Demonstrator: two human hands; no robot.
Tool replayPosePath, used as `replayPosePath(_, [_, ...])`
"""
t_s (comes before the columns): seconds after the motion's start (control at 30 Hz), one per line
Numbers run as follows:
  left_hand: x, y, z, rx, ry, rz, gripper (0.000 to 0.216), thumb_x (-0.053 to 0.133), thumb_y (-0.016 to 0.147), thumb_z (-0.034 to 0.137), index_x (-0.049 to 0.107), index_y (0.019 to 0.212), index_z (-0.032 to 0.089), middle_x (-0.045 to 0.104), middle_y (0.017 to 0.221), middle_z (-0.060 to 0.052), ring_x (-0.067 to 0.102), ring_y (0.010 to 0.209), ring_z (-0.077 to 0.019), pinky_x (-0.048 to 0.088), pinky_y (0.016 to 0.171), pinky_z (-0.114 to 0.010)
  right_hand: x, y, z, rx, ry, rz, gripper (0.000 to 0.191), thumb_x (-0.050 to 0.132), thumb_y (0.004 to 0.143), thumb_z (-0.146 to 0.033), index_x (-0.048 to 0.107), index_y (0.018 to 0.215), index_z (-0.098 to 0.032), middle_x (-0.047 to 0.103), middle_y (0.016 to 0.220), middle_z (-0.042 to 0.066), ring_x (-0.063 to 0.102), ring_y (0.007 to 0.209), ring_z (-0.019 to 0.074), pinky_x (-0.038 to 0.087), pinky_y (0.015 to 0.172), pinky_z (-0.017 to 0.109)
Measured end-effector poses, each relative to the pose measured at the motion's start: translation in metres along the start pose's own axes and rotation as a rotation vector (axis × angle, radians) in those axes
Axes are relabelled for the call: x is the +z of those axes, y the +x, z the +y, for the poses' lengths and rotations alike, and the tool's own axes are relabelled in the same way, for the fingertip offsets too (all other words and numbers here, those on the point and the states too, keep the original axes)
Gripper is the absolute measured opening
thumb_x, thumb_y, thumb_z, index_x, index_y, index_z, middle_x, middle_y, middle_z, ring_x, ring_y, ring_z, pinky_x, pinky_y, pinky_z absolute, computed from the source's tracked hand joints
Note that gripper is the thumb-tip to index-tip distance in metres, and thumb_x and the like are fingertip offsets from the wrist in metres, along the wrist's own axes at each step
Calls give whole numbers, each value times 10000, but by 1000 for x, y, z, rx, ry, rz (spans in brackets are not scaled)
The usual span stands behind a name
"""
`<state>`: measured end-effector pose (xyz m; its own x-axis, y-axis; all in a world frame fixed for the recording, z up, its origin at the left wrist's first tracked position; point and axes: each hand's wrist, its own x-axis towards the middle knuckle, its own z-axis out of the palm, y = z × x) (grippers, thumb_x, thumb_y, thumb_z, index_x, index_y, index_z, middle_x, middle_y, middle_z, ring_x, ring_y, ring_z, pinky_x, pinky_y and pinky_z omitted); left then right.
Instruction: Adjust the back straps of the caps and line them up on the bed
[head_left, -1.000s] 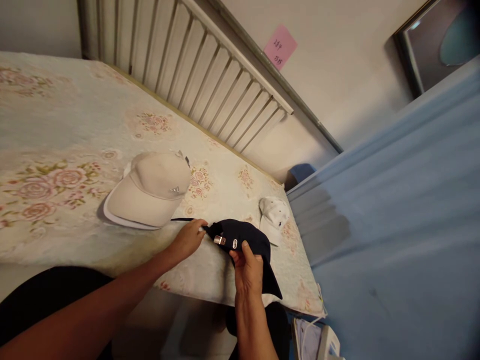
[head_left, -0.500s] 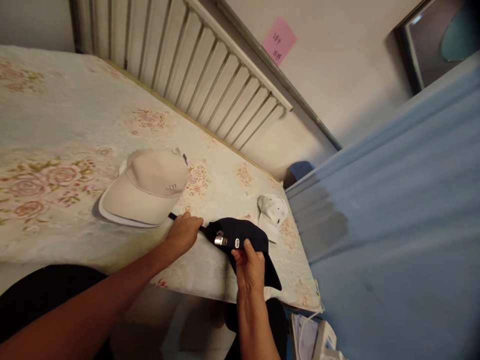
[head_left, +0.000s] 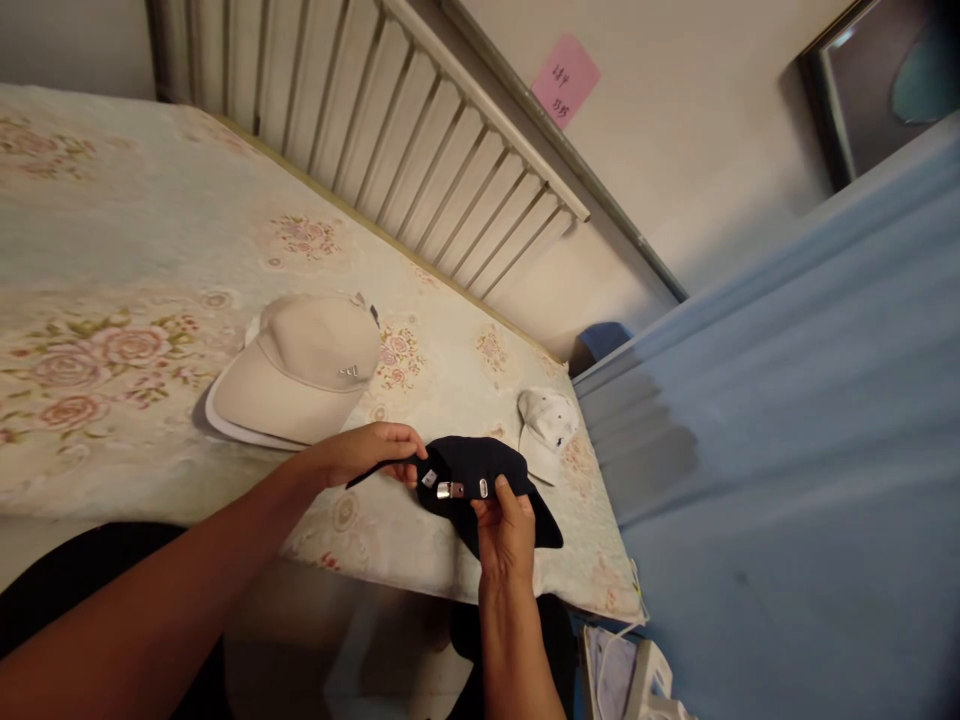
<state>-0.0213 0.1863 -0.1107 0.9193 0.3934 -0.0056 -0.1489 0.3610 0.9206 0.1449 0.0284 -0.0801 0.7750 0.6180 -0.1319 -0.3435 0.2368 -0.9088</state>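
A dark navy cap (head_left: 480, 465) with a metal strap buckle (head_left: 450, 489) is held over the near edge of a floral bedsheet (head_left: 127, 250). My left hand (head_left: 371, 452) pinches the cap's loose strap end, fingers closed on it. My right hand (head_left: 506, 530) grips the cap's back by the buckle, thumb up against the strap. A beige cap (head_left: 296, 372) lies on the bed just left of my left hand. A small white cap (head_left: 546, 420) lies beyond the navy cap near the bed's corner.
A slatted white headboard (head_left: 420, 140) runs along the far side of the bed. A pink sticky note (head_left: 564, 80) hangs on the wall. A blue curtain or sheet (head_left: 795, 450) fills the right side. A white object (head_left: 637, 680) sits low at the bottom right.
My left hand has moved right toward the buckle, and the strap end that lay stretched to the left now hangs shorter. The navy cap has lifted slightly. My right hand has held its grip.
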Motion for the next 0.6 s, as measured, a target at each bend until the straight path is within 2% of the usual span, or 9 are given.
replayPosePath(0.1, [2, -2, 2, -18, -118, -51, 235, 611, 782, 369, 669, 896, 172, 716, 792, -117, 670, 786, -250, 479, 775, -379, 1, 0, 0, 8, 23, -40, 325, 758, 666, -243, 644, 962, -170, 729, 856, 26, 684, 717, 148, 577, 610, 274])
replayPosePath(0.2, [1, 0, 1, -14, -100, -59, 227, 629, 767, 326, 652, 933, 172, 715, 830, -121, 673, 818, -256, 481, 779, -382, 3, 0, 0, 25, 50, -45, 325, 755, 669, -216, 646, 970, -167, 733, 837, 29, 689, 739, 153, 580, 632, 277])
replayPosePath(0.4, [8, 8, -9, 55, 297, -8, 138, 653, 695, 235, 601, 799, 161, 593, 667, 25, 556, 636, -128, 407, 609, -240, 7, 4, 1, 58, 85, -39, 294, 774, 643, -196, 651, 908, -164, 734, 802, 13, 685, 702, 140, 581, 614, 259])
replayPosePath(0.47, [14, 8, -12, 112, 392, 23, 126, 635, 714, 261, 572, 758, 161, 561, 667, 36, 525, 653, -118, 384, 606, -227, 8, 5, 2, 68, 86, -32, 290, 777, 640, -201, 649, 898, -161, 733, 794, 11, 682, 675, 132, 577, 586, 244])
replayPosePath(0.6, [25, 7, -20, 234, 462, 81, 128, 563, 784, 288, 568, 793, 160, 547, 741, 27, 517, 724, -124, 389, 664, -242, 12, 8, 4, 72, 97, -4, 289, 772, 636, -186, 643, 893, -159, 730, 788, 11, 682, 661, 131, 572, 562, 230])
